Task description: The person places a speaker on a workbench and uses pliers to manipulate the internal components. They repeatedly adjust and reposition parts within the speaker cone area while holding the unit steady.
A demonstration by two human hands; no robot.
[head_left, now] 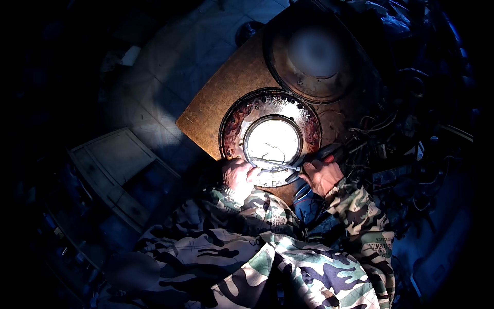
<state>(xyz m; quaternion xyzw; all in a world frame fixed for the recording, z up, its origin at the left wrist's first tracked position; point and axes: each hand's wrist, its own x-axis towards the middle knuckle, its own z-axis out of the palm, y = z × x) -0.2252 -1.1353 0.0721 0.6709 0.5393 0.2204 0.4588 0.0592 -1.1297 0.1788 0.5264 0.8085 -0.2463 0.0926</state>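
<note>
In front of me a round metal plate, stained dark brown round its rim, bears a brightly lit white disc with thin dark wire-like lines across it. My left hand is closed at the plate's near left edge, fingertips pinched together beside a slim metal rod-like tool. What they pinch is too small to tell. At the near right edge my right hand has its fingers curled round the other end of that tool. A red-and-black handle shows beside its knuckles; whether it belongs to the same tool is unclear.
A second round metal plate lies farther back on the brown board. Dark, tangled cables and tools crowd the right side. A pale open-framed panel is at the left, near the tiled floor. Outer areas are dark.
</note>
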